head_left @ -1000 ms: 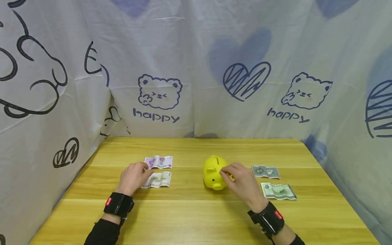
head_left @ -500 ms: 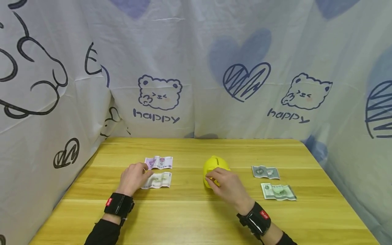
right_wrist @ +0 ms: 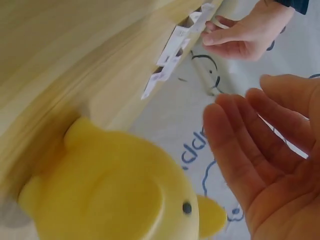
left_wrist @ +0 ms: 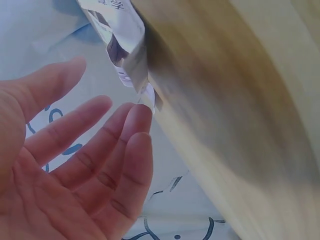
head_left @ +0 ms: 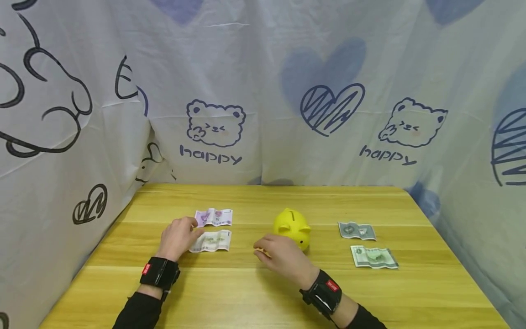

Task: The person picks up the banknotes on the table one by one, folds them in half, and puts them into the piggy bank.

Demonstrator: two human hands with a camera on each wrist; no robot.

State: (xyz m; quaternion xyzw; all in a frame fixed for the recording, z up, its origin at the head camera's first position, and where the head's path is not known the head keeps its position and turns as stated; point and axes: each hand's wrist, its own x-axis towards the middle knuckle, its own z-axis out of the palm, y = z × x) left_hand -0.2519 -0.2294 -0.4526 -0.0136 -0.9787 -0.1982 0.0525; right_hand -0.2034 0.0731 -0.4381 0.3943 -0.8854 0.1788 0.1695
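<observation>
A yellow piggy bank [head_left: 292,223] with a slot on top stands on the table; its side fills the lower left of the right wrist view. My right hand [head_left: 285,258] is in front of it and a little left, partly covering it in the head view. The fingers [right_wrist: 232,145] are loosely bent and hold nothing. Beside two banknotes on the left, a purple one [head_left: 213,217] and a whitish one [head_left: 213,241], is my left hand [head_left: 177,238]. Its fingers [left_wrist: 135,170] are relaxed with nothing between them; it hides the near note's left end.
On the right lie two more creased banknotes, a grey-green one [head_left: 356,230] and a light green one [head_left: 374,257]. The wooden table [head_left: 246,297] ends at a patterned cloth [head_left: 271,151] at the back and sides.
My right hand has moved left from the piggy bank's right side, across its front. The piggy bank's snout has turned from facing forward towards the right. My left hand stays in place.
</observation>
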